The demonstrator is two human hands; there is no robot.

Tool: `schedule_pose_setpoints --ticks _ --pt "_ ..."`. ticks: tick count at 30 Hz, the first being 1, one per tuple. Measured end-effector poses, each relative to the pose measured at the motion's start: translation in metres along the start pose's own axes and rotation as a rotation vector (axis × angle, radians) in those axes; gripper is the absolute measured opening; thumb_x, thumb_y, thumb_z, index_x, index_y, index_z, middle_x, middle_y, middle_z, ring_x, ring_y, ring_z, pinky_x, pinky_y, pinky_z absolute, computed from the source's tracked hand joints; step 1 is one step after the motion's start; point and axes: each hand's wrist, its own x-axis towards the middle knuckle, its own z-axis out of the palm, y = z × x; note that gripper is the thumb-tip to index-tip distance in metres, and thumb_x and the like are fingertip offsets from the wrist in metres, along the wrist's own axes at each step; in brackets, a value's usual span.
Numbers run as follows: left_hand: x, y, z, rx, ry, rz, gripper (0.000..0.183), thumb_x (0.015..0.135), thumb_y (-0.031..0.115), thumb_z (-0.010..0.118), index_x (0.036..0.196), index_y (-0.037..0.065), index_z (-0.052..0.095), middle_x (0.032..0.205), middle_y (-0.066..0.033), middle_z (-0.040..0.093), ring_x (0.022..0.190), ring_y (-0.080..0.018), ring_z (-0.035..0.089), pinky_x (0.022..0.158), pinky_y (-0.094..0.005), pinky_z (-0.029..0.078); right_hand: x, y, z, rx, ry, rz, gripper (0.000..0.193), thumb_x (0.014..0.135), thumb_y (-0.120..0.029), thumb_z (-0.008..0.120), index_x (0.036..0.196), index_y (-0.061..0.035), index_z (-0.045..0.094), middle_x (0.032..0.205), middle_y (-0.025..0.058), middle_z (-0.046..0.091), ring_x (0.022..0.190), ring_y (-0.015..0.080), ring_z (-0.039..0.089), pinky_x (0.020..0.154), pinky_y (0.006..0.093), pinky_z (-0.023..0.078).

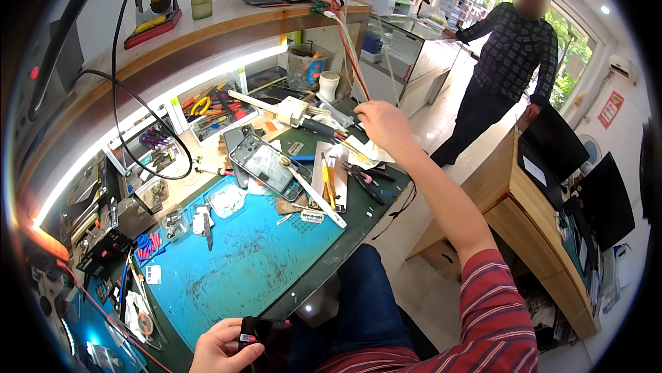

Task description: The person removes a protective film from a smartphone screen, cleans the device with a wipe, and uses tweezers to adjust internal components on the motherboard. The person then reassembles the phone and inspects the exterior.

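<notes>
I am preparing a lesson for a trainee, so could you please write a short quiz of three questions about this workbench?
1. What does the left hand hold?
A) yellow-handled pliers
B) a flat black rectangular device
C) a squeeze bottle

2. True or false: the round white cup stands off the flat blue work mat.

3. Fill in: near the right hand, thin cables hang down, coloured white and ____.

Key: 1. B; 2. True; 3. red.
</notes>
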Motion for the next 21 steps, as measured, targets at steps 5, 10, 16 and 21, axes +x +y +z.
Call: schedule_pose_setpoints --ticks 5,10,16,21 --pt "0.005 -0.008 -0.005 0.017 -0.067 0.027 0.032 0.098 0.005 0.074 0.128 -0.004 0.071 0.133 -0.0044 0.062 0.112 -0.0134 0.064 0.092 -0.0278 0.053 0.037 0.001 0.052 -0.048 -0.251 0.055 0.020 0.090 -0.025 0.074 0.099 -0.0096 0.081 0.100 0.0143 0.078 0.099 0.0346 0.074 0.084 0.0483 0.058" --pt "0.005 -0.005 -0.006 0.027 -0.053 -0.017 0.032 0.097 0.005 0.075 0.128 -0.003 0.071 0.130 -0.0037 0.062 0.110 -0.0123 0.064 0.091 -0.0264 0.053 0.047 0.000 0.082 -0.119 -0.172 0.153 0.020 0.085 -0.027 0.076 0.094 -0.0093 0.081 0.100 0.0158 0.077 0.097 0.0356 0.074 0.084 0.0472 0.059" --pt "0.006 -0.014 -0.012 0.034 -0.061 -0.037 0.033 0.097 0.004 0.076 0.129 -0.002 0.069 0.121 -0.0021 0.064 0.105 -0.0096 0.064 0.088 -0.0255 0.055 0.029 -0.008 0.023 1.149 -0.282 0.166 0.015 0.092 -0.015 0.073 0.087 -0.0026 0.067 0.097 0.0028 0.069 0.097 0.0135 0.065 0.086 0.0322 0.051" --pt "0.017 -0.016 -0.009 0.192 -0.019 0.005 0.027 0.095 0.015 0.080 0.114 -0.002 0.074 0.082 0.0007 0.068 0.073 -0.0050 0.060 0.062 -0.0256 0.050 -0.030 -0.076 -0.009 1.039 -0.488 0.087 0.012 0.094 -0.012 0.075 0.094 -0.0037 0.066 0.086 -0.0022 0.064 0.078 0.0045 0.060 0.067 0.0242 0.048"
